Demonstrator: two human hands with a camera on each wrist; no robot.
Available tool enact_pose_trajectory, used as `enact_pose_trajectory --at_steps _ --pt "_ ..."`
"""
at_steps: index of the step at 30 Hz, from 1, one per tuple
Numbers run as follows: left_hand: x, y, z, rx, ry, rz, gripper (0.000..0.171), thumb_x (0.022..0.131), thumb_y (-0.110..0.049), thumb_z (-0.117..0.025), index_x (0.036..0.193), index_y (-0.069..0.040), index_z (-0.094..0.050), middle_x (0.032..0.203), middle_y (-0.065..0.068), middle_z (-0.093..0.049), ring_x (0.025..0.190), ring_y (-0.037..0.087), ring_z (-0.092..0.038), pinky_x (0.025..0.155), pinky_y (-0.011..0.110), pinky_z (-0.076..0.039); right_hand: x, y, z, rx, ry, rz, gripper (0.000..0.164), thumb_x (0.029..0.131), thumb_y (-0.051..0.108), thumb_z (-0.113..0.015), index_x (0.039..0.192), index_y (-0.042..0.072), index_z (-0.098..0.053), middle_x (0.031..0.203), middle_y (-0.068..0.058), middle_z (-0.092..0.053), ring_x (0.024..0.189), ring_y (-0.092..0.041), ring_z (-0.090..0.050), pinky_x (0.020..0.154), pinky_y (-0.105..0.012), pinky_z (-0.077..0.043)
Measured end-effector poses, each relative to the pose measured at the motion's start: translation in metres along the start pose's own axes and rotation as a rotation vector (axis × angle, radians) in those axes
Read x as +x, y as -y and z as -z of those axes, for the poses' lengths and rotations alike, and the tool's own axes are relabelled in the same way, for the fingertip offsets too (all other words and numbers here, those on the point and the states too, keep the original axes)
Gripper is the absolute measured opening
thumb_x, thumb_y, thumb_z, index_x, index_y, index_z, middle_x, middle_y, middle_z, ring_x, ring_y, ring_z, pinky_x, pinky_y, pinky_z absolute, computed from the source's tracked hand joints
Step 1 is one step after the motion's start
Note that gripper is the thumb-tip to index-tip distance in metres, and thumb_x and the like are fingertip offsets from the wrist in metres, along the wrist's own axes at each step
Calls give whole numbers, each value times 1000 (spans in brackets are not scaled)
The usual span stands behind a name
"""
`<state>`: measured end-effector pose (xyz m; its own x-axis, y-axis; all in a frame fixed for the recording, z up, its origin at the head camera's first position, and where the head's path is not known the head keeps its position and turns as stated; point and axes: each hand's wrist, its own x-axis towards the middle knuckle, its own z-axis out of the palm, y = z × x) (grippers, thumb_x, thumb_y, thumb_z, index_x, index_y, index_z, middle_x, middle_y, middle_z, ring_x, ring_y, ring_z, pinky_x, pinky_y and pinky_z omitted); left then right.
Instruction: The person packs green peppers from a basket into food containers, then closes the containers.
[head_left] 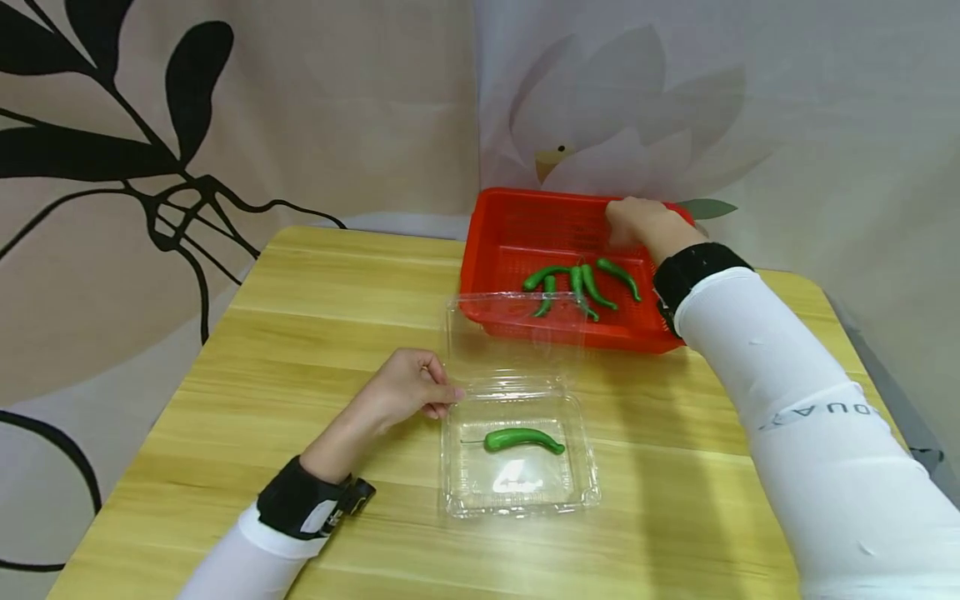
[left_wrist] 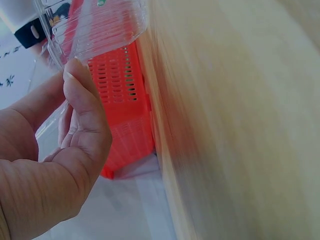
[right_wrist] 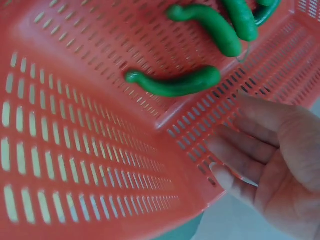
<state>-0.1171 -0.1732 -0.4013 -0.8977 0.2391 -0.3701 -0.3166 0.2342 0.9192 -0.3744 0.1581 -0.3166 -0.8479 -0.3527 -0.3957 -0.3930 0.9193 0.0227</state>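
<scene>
A clear plastic clamshell box (head_left: 459,492) lies on the table with its lid (head_left: 480,342) raised toward the back. One green chili pepper (head_left: 522,439) rests inside it. Thumb and fingers of my left hand (head_left: 414,385) pinch the box's left edge near the hinge, as the left wrist view also shows. Over the right part of a red plastic basket (head_left: 517,218) is my right hand (head_left: 643,223). In the right wrist view its fingers (right_wrist: 237,150) are loosely bent with nothing between them. Closest to them is a curved green chili (right_wrist: 172,84) on the basket floor.
Several more green chilies (head_left: 591,287) lie in the basket, which stands at the table's back edge. The box's lid overlaps the basket's front wall in the head view. A patterned cloth (head_left: 360,108) hangs behind the wooden table (head_left: 300,333).
</scene>
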Motion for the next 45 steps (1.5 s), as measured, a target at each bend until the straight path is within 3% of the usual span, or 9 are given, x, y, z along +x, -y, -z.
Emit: enact_pose_trajectory --at_steps 5,10,17,21,24,34,39,45 --pt "1 -2 3 19 -21 9 23 91 5 -78 85 3 -56 91 28 -74 60 20 -69 61 32 -61 1 3 0 10 37 -26 8 88 6 -72 95 5 -68 89 -11 -57 89 -33 -52 79 -41 -48" --pt "0 -2 4 -4 -17 8 22 91 5 -78 85 3 -56 92 29 -74 60 19 -68 61 31 -61 -5 16 6 1 95 -19 13 90 6 -77 98 5 -66 89 -10 -54 89 -32 -51 77 -38 -48" --pt "0 -1 3 -16 -17 7 22 91 5 -77 86 4 -56 93 30 -74 60 19 -68 61 31 -62 -15 25 4 76 135 -58 21 89 0 -72 106 5 -60 102 -13 -54 102 -35 -48 89 -45 -48" --pt "0 -2 2 -18 -12 11 21 91 6 -77 87 4 -56 91 30 -73 60 18 -68 60 30 -62 -2 22 -4 10 183 -45 39 91 3 -77 126 1 -60 121 -19 -60 111 -37 -51 105 -53 -50" --pt "0 -3 1 -23 -9 14 21 91 6 -77 86 4 -56 89 30 -73 59 18 -67 59 30 -61 7 19 -11 -32 197 -37 44 91 3 -79 130 0 -60 124 -19 -61 113 -37 -53 108 -55 -49" --pt "2 -3 3 -25 -13 21 22 91 7 -76 86 4 -55 91 30 -73 60 18 -68 60 31 -62 15 18 -23 -63 166 14 18 88 -2 -76 100 3 -63 99 -13 -60 96 -33 -53 91 -46 -54" --pt "2 -3 4 -6 -18 16 23 91 5 -77 86 3 -55 89 27 -74 60 18 -68 61 32 -62 8 18 -9 -45 114 29 11 88 0 -74 89 4 -64 85 -10 -53 86 -30 -50 75 -38 -46" --pt "1 -4 3 -7 -19 10 23 91 5 -78 85 3 -56 87 26 -74 59 17 -67 60 31 -62 0 5 17 -94 41 73 15 94 13 -73 86 4 -63 85 -8 -56 83 -29 -51 76 -42 -45"
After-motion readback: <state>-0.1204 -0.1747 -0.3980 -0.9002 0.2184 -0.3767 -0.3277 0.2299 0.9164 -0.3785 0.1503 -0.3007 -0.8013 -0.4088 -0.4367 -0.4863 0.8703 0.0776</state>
